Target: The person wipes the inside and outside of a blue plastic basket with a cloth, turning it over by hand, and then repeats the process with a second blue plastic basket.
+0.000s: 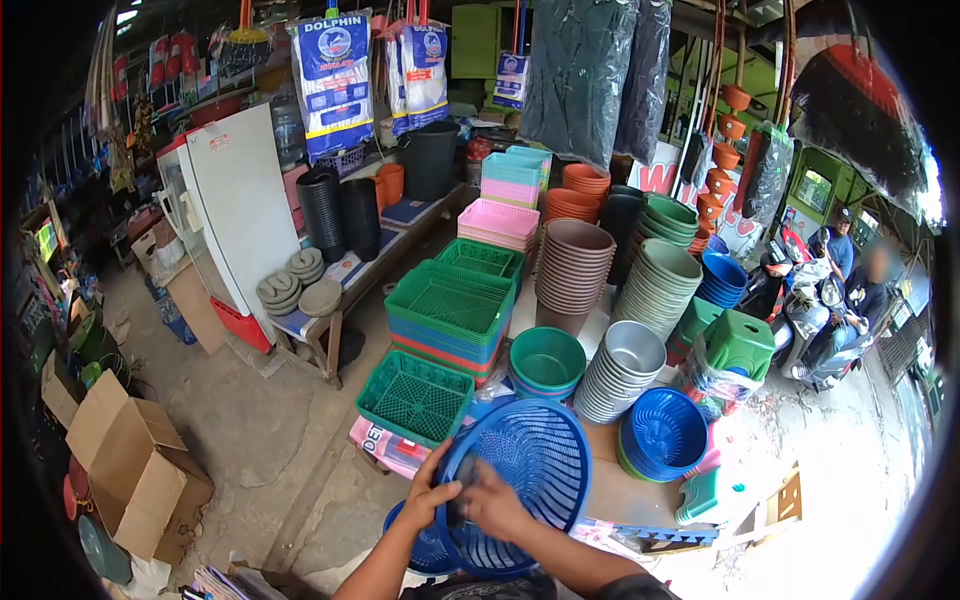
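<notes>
A round blue plastic basket (535, 470) with a slotted wall is tilted up on its edge in front of me. My left hand (430, 492) grips its near rim on the left side. My right hand (495, 505) is closed on the same rim just beside it, fingers curled over the edge. Under the basket lies another blue round piece (415, 545), partly hidden by my arms.
Stacked green crates (450, 315), a green tray (415, 397), a green basin (547, 358), grey bowls (622, 370) and blue bowls (665, 435) crowd the stand ahead. A cardboard box (135, 465) sits left on the concrete floor. People sit on motorbikes (830, 320) at the right.
</notes>
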A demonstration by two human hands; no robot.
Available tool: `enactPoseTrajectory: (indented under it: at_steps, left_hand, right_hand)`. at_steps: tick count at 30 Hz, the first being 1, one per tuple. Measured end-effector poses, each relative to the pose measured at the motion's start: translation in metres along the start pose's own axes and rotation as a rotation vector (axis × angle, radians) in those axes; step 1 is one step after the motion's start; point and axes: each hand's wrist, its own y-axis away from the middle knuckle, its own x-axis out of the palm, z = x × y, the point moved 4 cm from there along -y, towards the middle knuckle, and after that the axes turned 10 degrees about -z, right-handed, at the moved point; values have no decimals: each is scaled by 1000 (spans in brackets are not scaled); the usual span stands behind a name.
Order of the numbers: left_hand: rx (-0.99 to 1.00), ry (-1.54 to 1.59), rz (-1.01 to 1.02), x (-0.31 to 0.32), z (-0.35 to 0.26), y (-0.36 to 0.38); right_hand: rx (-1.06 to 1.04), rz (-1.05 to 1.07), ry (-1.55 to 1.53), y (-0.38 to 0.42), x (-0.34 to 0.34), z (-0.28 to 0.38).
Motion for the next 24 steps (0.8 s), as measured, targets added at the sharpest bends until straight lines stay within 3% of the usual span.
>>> enactPoseTrajectory:
  at_steps: [1, 2, 3, 5, 6, 7, 10, 12, 13, 14, 15, 16, 17, 19, 22, 23, 24]
  left_hand:
    - [14, -153, 72, 3, -4, 4]
    - [100, -333, 52, 9, -17, 9]
    - [97, -329, 48, 12, -16, 11]
    - [102, -143, 4, 13, -19, 9]
    - [20, 84, -83, 2, -15, 4]
    - [10, 88, -85, -5, -12, 4]
    - [5, 85, -2, -6, -15, 3]
    - [-11, 84, -7, 1, -27, 4]
    - [-19, 77, -12, 3, -32, 2]
    - [-15, 111, -33, 2, -37, -2]
    - [-9, 114, -31, 0, -47, -7]
    - [-96, 110, -25, -2, -55, -10]
    - [-188, 106, -20, -3, -58, -11]
    - [-203, 51, -10, 1, -65, -18]
    - [-67, -196, 71, 13, -82, -26]
    - [-132, 1, 26, 9, -86, -29]
    - [-198, 196, -20, 6, -87, -31]
  right_hand:
    - [-264, -121, 407, -8, -10, 5]
    - [237, -229, -282, -25, -9, -30]
    - [240, -225, -278, -30, -8, -25]
    - [242, -379, -1277, -43, -9, -15]
    - [284, -45, -1033, -10, -2, 39]
    - [115, -49, -895, -1, 13, 29]
    - [-9, -122, -752, -20, 3, 30]
    - [-153, -685, -583, -48, -21, 7]
    - [-158, -690, -582, -51, -33, 3]
    - [-426, -713, -79, -48, -55, 17]
    - [-674, -696, 437, -42, -69, 28]
    - [-797, -462, 552, -35, -73, 31]
    - [-793, -453, 556, -30, -80, 37]
    - [-942, -173, 915, -26, -76, 44]
    - [-677, -83, 1129, -50, -94, 1]
    - [-535, -18, 1255, -54, -101, -11]
    - [-572, -96, 1263, -49, -108, -12]
